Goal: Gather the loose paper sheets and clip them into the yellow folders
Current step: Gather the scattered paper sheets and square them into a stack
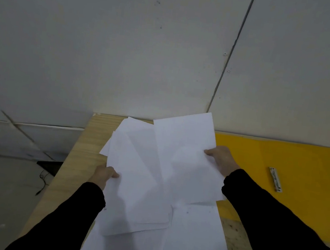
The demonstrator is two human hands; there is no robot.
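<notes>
White paper sheets [165, 166], fanned and askew, held above flat sheets [187, 241] lying beneath; yellow folder [280, 159] open flat alongside, metal clip [276, 179] exposed.

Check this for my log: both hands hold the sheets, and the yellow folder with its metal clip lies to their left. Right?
No: in the head view the yellow folder with its metal clip lies to the right of the sheets. The left hand and right hand do hold them.

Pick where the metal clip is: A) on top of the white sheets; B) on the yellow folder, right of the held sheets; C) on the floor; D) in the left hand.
B: the metal clip lies on the yellow folder, right of the right hand, which like the left hand holds only paper sheets.
</notes>
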